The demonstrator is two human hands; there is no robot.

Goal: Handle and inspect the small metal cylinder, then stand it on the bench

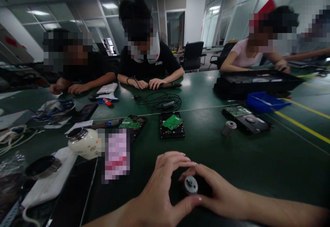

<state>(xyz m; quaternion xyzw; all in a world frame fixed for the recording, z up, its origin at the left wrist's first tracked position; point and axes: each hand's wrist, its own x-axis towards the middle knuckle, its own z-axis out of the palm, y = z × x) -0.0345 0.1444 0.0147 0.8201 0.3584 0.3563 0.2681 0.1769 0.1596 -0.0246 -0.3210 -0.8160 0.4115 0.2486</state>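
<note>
A small metal cylinder like a little motor, with a grey round top and a central stub, stands upright in the ring formed by my two hands. My left hand curves around its left side, fingers arched and thumb apart, with a visible gap to the cylinder. From the right comes my right hand, its thumb and fingers bent around the other side; its fingertips are close behind the cylinder, and whether they touch it is unclear. Both hands meet at fingertips and thumbs. The cylinder's lower part is hidden. A similar metal cylinder stands farther off.
Hard drives with green boards lie ahead, another at right near a blue tray. A cream jar, black tablet-like slab and white power strip crowd the left. Co-workers sit opposite, near a coiled cable.
</note>
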